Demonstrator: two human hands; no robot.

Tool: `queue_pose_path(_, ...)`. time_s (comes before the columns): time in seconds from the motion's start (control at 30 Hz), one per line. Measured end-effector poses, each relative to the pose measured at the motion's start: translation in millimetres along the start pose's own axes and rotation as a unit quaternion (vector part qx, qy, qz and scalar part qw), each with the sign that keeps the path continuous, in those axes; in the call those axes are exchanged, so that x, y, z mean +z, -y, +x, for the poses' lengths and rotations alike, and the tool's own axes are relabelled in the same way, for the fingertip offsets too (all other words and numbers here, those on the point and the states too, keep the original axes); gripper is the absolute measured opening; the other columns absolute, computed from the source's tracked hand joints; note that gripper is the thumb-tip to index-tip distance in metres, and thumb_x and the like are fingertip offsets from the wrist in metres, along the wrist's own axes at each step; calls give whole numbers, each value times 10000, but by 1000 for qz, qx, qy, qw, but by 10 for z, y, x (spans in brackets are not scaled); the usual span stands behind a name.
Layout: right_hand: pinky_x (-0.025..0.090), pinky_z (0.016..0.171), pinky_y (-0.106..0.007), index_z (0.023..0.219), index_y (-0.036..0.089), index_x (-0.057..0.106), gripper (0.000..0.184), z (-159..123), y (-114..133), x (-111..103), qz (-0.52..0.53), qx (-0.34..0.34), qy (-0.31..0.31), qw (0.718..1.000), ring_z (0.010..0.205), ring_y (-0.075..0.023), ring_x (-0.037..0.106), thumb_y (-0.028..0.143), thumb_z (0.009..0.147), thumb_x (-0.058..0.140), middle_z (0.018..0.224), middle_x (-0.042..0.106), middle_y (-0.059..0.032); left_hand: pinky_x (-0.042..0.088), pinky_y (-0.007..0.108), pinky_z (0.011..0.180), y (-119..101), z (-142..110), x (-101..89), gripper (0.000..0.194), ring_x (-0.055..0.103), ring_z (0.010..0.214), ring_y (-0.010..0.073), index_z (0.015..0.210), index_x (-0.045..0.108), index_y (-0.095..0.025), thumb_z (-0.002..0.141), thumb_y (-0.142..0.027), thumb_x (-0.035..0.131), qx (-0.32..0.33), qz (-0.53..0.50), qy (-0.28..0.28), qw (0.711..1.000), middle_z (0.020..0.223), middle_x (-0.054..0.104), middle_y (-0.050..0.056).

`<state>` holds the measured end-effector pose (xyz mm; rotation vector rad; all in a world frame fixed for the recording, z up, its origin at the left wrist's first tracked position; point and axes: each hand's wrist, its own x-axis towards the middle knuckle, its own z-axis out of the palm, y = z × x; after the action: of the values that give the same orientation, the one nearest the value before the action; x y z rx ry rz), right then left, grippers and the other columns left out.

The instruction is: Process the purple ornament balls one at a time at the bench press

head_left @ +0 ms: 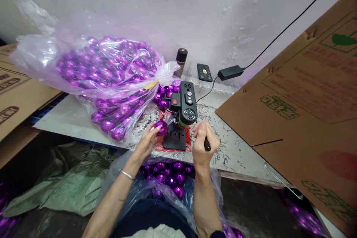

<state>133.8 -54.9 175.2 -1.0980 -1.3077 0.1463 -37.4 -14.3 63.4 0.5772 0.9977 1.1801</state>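
Note:
A shiny purple faceted bauble (161,128) is pinched in the fingers of my left hand (145,141). It is held just left of a small black bench drill (189,100), which has a red switch on its side. Below the drill head lies its slotted black base plate (174,141), on red plastic. My right hand (205,139) is closed in a fist around the black lever handle (207,144) at the drill's right side. The drill's tip is hidden beneath its head.
A large clear bag (111,70) of purple baubles lies on the left of the table (231,148). More baubles (170,178) sit in plastic at my lap. Black scraps litter the table. A phone (204,72), power adapter (230,72), dark bottle (181,59) and cardboard box (301,119) surround the drill.

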Motion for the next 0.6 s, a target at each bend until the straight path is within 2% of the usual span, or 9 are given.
queue_pose_path(0.07, 410, 628, -294, 644, 233, 425, 420, -19, -8, -2, -3, -3, 3, 1000, 629, -117, 522, 220, 1063, 447, 646, 507, 30, 623, 350, 876, 179, -15, 52, 608, 776, 895, 203, 1129, 596, -198, 676, -430, 929, 6, 5, -14, 1000, 1021, 797, 67)
queue_pose_path(0.13, 408, 629, -286, 657, 230, 431, 407, -46, -25, -6, -4, -10, 6, 1000, 634, -111, 522, 201, 1063, 445, 654, 503, 34, 605, 374, 949, 331, 18, 108, 643, 774, 961, 214, 1140, 579, -203, 667, -460, 932, 48, 38, -17, 998, 1034, 794, 69)
queue_pose_path(0.2, 414, 636, -281, 671, 229, 440, 393, -70, -42, -11, -6, -16, 6, 1000, 645, -109, 530, 191, 1063, 441, 663, 506, 35, 577, 411, 1032, 452, 64, 151, 655, 757, 1085, 241, 1186, 579, -206, 695, -481, 913, 108, 91, -7, 990, 1142, 780, 98)
queue_pose_path(0.3, 427, 640, -285, 691, 230, 463, 377, -87, -59, -19, -19, -17, 5, 1000, 652, -114, 541, 204, 1066, 434, 672, 516, 32, 530, 457, 1116, 578, 120, 169, 635, 694, 1254, 282, 1280, 602, -220, 765, -477, 868, 189, 193, 10, 963, 1335, 718, 126)
queue_pose_path(0.47, 438, 634, -288, 687, 232, 458, 385, -95, -66, -26, -25, -14, 6, 1000, 639, -116, 536, 222, 1071, 429, 661, 509, 30, 477, 530, 1164, 633, 171, 122, 562, 660, 1296, 334, 1303, 664, -231, 821, -455, 845, 247, 339, 12, 908, 1343, 723, 124)
queue_pose_path(0.6, 445, 639, -296, 675, 233, 446, 395, -108, -65, -17, -15, -8, 3, 1000, 650, -122, 544, 215, 1070, 431, 659, 505, 23, 490, 512, 1161, 587, 180, 128, 559, 661, 1311, 319, 1367, 633, -239, 876, -444, 806, 272, 397, 46, 876, 1376, 715, 117)
